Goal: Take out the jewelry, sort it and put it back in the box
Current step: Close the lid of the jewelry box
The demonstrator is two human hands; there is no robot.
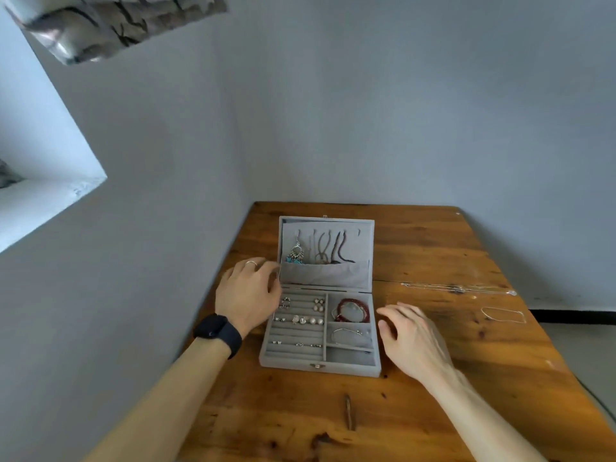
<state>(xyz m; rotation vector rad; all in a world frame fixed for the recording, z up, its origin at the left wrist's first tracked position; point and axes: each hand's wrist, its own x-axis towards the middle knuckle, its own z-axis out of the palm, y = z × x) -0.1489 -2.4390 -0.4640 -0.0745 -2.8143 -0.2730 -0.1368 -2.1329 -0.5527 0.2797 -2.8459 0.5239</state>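
A grey velvet jewelry box (290,361) lies open on the wooden table (450,378). Its raised lid (365,235) holds several hanging necklaces (333,250) and a pocket. Rings and earrings (301,318) sit in the slotted rows on the left. A red bracelet (353,308) fills the upper right compartment, and a thin silver bracelet (346,334) lies in the one below. My left hand (248,291) rests at the box's left edge by the hinge, fingers loosely bent, holding nothing. My right hand (411,338) hovers just right of the box, fingers spread.
A long silver chain (460,288) and a looped thin chain (503,314) lie on the table to the right. A dark crack (348,411) marks the wood near the front. Grey walls stand close behind and left of the table.
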